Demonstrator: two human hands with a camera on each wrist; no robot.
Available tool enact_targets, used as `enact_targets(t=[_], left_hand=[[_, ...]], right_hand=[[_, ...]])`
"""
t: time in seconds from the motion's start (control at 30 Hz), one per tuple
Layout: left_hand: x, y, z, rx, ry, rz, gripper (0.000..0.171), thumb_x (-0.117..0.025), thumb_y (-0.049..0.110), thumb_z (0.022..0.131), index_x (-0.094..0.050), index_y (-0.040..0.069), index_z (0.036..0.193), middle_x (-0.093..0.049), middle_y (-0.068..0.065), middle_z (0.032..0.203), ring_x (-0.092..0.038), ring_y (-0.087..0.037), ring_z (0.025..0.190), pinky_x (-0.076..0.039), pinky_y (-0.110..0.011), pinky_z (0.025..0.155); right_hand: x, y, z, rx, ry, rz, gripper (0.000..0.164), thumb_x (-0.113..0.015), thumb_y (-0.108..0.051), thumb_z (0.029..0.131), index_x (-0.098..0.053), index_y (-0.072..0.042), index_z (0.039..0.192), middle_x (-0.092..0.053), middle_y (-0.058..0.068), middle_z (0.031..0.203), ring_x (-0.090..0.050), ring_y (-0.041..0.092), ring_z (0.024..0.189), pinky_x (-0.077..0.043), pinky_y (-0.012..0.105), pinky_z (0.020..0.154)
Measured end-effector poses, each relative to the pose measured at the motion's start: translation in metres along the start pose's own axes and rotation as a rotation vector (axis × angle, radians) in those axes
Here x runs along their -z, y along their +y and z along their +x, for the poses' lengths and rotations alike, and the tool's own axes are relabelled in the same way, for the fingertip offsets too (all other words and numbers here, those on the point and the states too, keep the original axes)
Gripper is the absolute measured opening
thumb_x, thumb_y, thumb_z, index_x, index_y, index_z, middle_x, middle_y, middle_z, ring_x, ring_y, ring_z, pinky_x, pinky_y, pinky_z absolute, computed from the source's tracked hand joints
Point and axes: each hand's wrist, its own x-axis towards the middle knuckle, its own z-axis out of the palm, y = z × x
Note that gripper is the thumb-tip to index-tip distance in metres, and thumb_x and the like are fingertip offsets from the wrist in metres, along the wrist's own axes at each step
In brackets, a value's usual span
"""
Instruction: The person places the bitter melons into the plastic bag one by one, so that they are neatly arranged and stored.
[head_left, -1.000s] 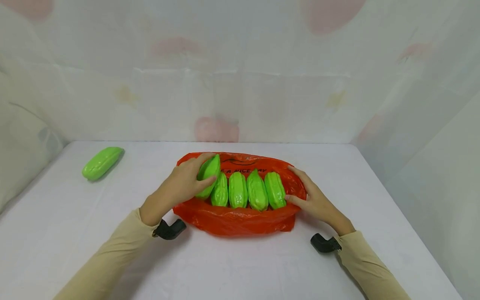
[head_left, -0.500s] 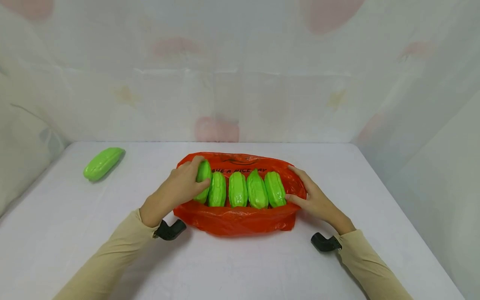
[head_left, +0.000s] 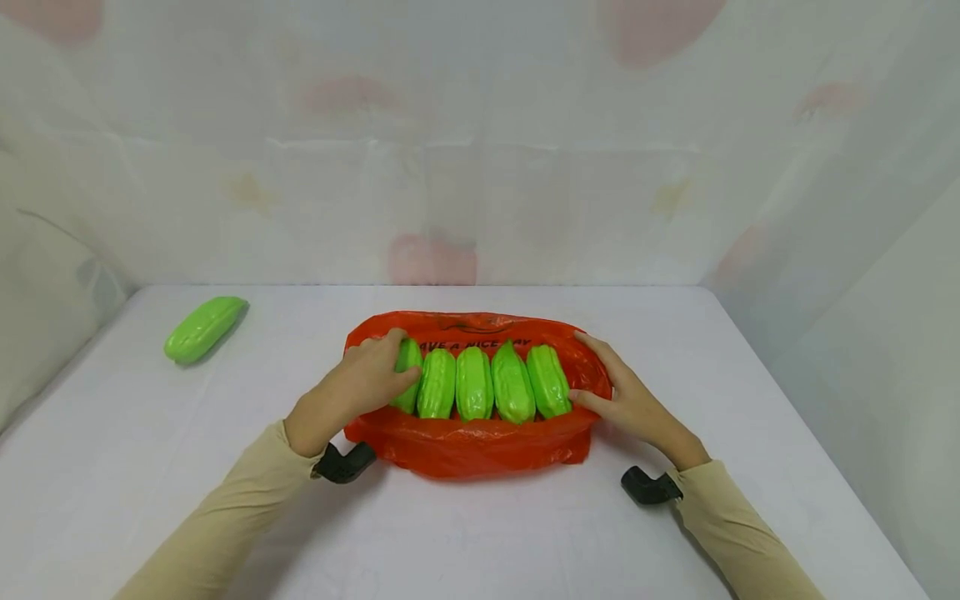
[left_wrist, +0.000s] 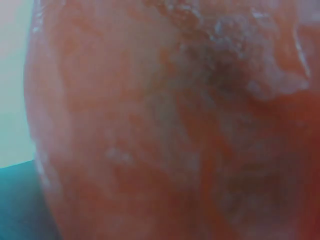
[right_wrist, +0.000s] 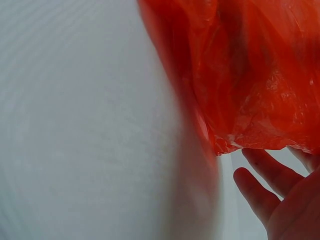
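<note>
A red plastic bag (head_left: 480, 450) lies with its mouth spread wide on the table, printed letters showing on its inner back side. Several glossy green ridged fruits, like starfruits (head_left: 475, 383), stand side by side in it. My left hand (head_left: 367, 375) reaches over the bag's left rim, thumb and fingers around the leftmost starfruit (head_left: 407, 379), which they partly cover. At the right rim my right hand (head_left: 626, 400) holds the bag, thumb on the inside; its lower fingers are spread in the right wrist view. Blurred red plastic fills most of the left wrist view.
Another green starfruit (head_left: 205, 330) lies alone at the table's far left. A white cloth covers the table (head_left: 480, 542), and pale patterned sheets (head_left: 525, 208) hang behind and at the sides. Black wrist mounts (head_left: 345, 463) stick out below both sleeves.
The left hand has lowered the starfruit into the bag's left end, where it was tilted above its neighbour. The bag's back rim has dropped slightly. The right hand has stayed in place.
</note>
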Motion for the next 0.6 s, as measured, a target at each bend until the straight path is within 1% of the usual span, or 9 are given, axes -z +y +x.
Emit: enact_targets(t=[0.13, 0.17, 0.23, 0.33, 0.47, 0.53, 0.6], left_hand=[[-0.0024, -0.0010, -0.0019, -0.031, 0.056, -0.005, 0.058, -0.064, 0.029, 0.094, -0.046, -0.006, 0.137, -0.061, -0.022, 0.113, -0.057, -0.030, 0.089, -0.051, -0.040, 0.073], [-0.0029, -0.0012, -0.0024, -0.034, 0.071, -0.005, 0.057, -0.064, 0.028, 0.093, -0.048, -0.006, 0.135, -0.060, -0.022, 0.115, -0.057, -0.030, 0.091, -0.050, -0.042, 0.076], [-0.0039, -0.0011, -0.0029, -0.038, 0.090, -0.007, 0.055, -0.066, 0.028, 0.092, -0.051, -0.007, 0.133, -0.059, -0.022, 0.115, -0.056, -0.030, 0.092, -0.050, -0.043, 0.077], [-0.0051, -0.0006, -0.0037, -0.030, 0.101, -0.005, 0.054, -0.067, 0.028, 0.092, -0.054, -0.007, 0.131, -0.058, -0.021, 0.110, -0.055, -0.028, 0.085, -0.048, -0.041, 0.074], [-0.0070, -0.0007, -0.0044, -0.027, 0.103, -0.001, 0.054, -0.069, 0.028, 0.091, -0.055, -0.007, 0.131, -0.058, -0.020, 0.107, -0.053, -0.026, 0.078, -0.043, -0.035, 0.065], [-0.0081, -0.0013, -0.0042, -0.032, 0.105, 0.000, 0.054, -0.069, 0.028, 0.091, -0.056, -0.007, 0.130, -0.059, -0.020, 0.107, -0.052, -0.025, 0.079, -0.041, -0.034, 0.064], [-0.0090, -0.0024, -0.0042, -0.041, 0.113, -0.005, 0.054, -0.069, 0.028, 0.091, -0.057, -0.008, 0.130, -0.060, -0.021, 0.110, -0.053, -0.025, 0.082, -0.042, -0.034, 0.065]], right_hand=[[-0.0005, -0.0001, -0.0001, 0.005, -0.001, 0.000, 0.075, -0.066, -0.023, 0.094, -0.024, -0.022, 0.157, -0.029, 0.011, 0.159, -0.035, 0.038, 0.142, -0.040, 0.064, 0.107], [-0.0005, -0.0004, 0.0000, 0.007, -0.002, 0.001, 0.075, -0.066, -0.024, 0.094, -0.024, -0.022, 0.157, -0.029, 0.011, 0.159, -0.035, 0.038, 0.142, -0.039, 0.064, 0.107], [-0.0005, -0.0007, 0.0000, 0.006, -0.003, 0.003, 0.075, -0.066, -0.024, 0.094, -0.025, -0.022, 0.157, -0.030, 0.011, 0.159, -0.035, 0.038, 0.142, -0.040, 0.063, 0.107], [-0.0005, -0.0008, 0.0002, 0.003, 0.000, 0.006, 0.074, -0.066, -0.023, 0.094, -0.026, -0.023, 0.156, -0.031, 0.010, 0.159, -0.036, 0.037, 0.142, -0.041, 0.063, 0.107], [0.0001, -0.0012, -0.0001, 0.005, -0.001, 0.004, 0.074, -0.066, -0.023, 0.094, -0.026, -0.022, 0.156, -0.031, 0.011, 0.158, -0.036, 0.038, 0.142, -0.041, 0.063, 0.106], [0.0006, -0.0014, -0.0002, 0.009, -0.004, 0.004, 0.074, -0.066, -0.023, 0.094, -0.025, -0.022, 0.156, -0.031, 0.011, 0.158, -0.036, 0.038, 0.141, -0.041, 0.063, 0.106], [0.0007, -0.0017, -0.0001, 0.008, -0.005, 0.006, 0.074, -0.066, -0.023, 0.094, -0.025, -0.022, 0.156, -0.031, 0.011, 0.158, -0.036, 0.038, 0.141, -0.040, 0.063, 0.107]])
